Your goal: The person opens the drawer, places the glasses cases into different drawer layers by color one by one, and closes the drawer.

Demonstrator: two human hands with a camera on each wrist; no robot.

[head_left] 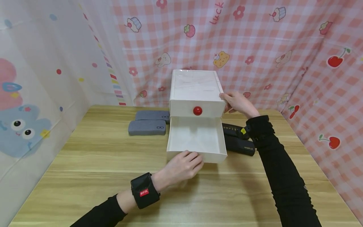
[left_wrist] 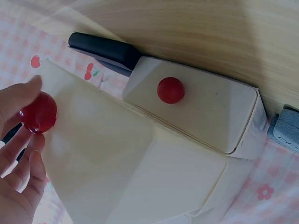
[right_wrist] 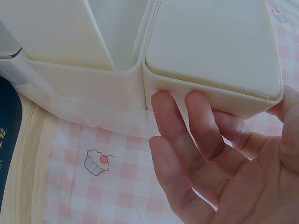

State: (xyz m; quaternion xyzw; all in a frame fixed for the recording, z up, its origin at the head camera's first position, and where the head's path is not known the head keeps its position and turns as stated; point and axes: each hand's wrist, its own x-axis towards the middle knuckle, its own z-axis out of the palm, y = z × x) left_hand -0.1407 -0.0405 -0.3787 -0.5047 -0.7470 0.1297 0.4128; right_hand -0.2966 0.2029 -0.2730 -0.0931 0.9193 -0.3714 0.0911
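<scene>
A white drawer cabinet [head_left: 195,85] stands at the back of the table. Its top drawer front, with a red knob [head_left: 197,110], is closed. Below that, a white drawer [head_left: 195,135] is pulled out. My left hand [head_left: 180,167] is at its front; in the left wrist view, the fingers and thumb pinch that drawer's red knob [left_wrist: 39,113]. Another closed drawer front with a red knob [left_wrist: 171,90] lies nearer the table. My right hand [head_left: 238,102] rests against the cabinet's upper right side; the right wrist view shows fingertips [right_wrist: 163,105] touching the side wall.
Two grey glasses cases [head_left: 147,127] lie left of the cabinet. Two black cases [head_left: 239,145] with gold lettering lie to its right. A pink checked curtain [head_left: 158,41] hangs right behind the wooden table [head_left: 113,170].
</scene>
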